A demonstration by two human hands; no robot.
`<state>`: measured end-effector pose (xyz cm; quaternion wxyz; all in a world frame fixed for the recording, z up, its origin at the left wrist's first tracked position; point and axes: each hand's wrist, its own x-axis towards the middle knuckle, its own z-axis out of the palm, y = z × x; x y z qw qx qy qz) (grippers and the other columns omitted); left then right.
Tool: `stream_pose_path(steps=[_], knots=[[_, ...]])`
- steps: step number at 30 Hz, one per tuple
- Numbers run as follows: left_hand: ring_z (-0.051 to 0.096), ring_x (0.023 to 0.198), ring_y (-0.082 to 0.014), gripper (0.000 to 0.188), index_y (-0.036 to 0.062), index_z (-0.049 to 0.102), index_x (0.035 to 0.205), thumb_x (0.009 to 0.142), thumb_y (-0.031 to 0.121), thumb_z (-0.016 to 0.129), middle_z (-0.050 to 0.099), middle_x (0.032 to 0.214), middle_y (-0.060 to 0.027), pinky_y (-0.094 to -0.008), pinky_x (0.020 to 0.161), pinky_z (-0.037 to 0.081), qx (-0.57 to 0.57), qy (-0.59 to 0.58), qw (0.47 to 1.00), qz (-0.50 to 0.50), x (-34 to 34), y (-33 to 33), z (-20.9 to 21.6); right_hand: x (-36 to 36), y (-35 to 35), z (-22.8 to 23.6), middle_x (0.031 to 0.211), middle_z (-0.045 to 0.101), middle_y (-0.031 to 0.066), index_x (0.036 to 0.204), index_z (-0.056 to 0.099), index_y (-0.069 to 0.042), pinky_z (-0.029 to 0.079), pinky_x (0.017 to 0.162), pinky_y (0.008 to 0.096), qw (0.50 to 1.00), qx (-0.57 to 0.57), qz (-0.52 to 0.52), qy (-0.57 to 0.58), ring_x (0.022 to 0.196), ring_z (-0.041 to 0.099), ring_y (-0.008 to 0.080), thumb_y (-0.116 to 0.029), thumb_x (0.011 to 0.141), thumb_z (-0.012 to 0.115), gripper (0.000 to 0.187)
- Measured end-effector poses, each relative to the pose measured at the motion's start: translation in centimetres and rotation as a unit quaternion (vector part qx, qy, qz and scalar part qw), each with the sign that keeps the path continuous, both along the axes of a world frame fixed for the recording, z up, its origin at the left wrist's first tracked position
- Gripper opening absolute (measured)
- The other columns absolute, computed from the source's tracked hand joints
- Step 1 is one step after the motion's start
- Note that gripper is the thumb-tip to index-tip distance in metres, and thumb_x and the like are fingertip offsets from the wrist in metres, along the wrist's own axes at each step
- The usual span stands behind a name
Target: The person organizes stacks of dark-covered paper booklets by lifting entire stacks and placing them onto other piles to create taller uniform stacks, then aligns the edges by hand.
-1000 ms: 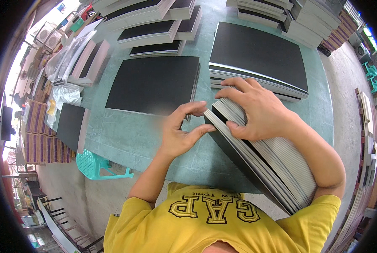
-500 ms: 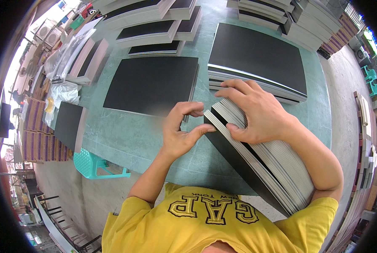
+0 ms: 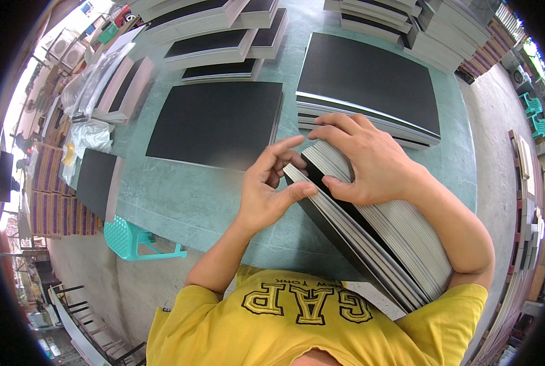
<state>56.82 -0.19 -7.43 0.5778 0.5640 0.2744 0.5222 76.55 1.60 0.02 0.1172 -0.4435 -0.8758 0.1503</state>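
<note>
A thick bundle of thin black boards (image 3: pixel 406 238) with pale edges stands on its side at the table's near edge, slanting toward my body. Over its top end, my right hand (image 3: pixel 373 161) is closed, with the thumb on the near side and the fingers across the far side. My left hand (image 3: pixel 278 183) pinches the upper corner of a few front boards (image 3: pixel 345 235), its thumb on their edges and its fingers curled at the corner. A dark gap separates these from the rest of the bundle.
A low black board stack (image 3: pixel 214 122) lies flat beyond my left hand, and a taller black stack (image 3: pixel 367 82) beyond my right. More stacks (image 3: pixel 211 46) fill the far side of the green table (image 3: pixel 181 198). A turquoise stool (image 3: pixel 126 236) stands at the left.
My left hand has moved up to the bundle's corner and closed on the front boards. The gap behind them has widened. My right hand keeps its hold.
</note>
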Motion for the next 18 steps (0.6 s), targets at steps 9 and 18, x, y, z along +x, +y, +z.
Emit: stream_pose_path(steps=[9, 18], knots=[[0.052, 0.085, -0.0118, 0.061, -0.0020, 0.054, 0.121, 0.069, 0.016, 0.079, 0.052, 0.093, -0.0047, -0.0228, 0.072, 0.044, 0.035, 0.073, 0.997, 0.008, -0.49, 0.32, -0.16, 0.69, 0.43, 0.27, 0.132, 0.042, 0.0132, 0.125, 0.048, -0.008, 0.038, 0.095, 0.0437, 0.999, -0.025, 0.016, -0.014, 0.115, 0.042, 0.0315, -0.041, 0.081, 0.057, 0.056], [0.054, 0.083, -0.0133, 0.058, -0.0041, 0.054, 0.118, 0.069, 0.017, 0.079, 0.053, 0.090, -0.0057, -0.0239, 0.071, 0.046, 0.031, 0.078, 0.996, 0.002, -0.95, 0.21, -0.26, 0.93, 0.63, 0.24, 0.133, 0.041, 0.0118, 0.126, 0.047, -0.011, 0.035, 0.098, 0.0429, 0.999, -0.037, 0.020, -0.016, 0.118, 0.039, 0.0302, -0.035, 0.087, 0.051, 0.046]])
